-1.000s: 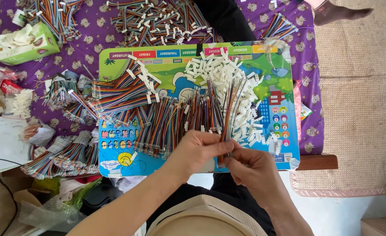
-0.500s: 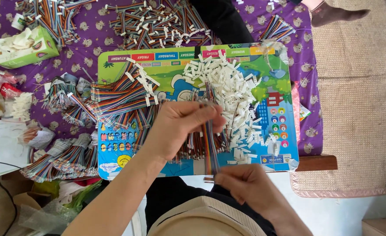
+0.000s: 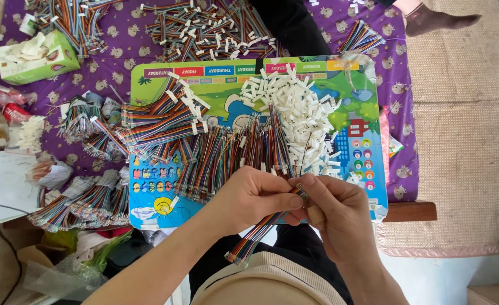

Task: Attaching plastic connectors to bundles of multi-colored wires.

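Observation:
My left hand (image 3: 255,197) and my right hand (image 3: 334,209) meet at the near edge of a colourful picture board (image 3: 351,141). Together they pinch one rainbow ribbon cable (image 3: 255,237), which hangs down toward my lap. The fingertips of both hands close on its upper end, where a small connector sits. Just beyond my hands lie a row of loose ribbon cables (image 3: 232,155) and a heap of small white connectors (image 3: 294,113) on the board.
A purple patterned cloth (image 3: 119,62) covers the low table. More cable bundles (image 3: 204,25) lie at the far side and bagged bundles (image 3: 85,197) at the left. A green tissue box (image 3: 35,56) stands far left. Someone's socked foot (image 3: 436,17) shows top right.
My left hand reached into the cable row on the board, then came back toward me. Both hands are joined again on one cable at the board's near edge.

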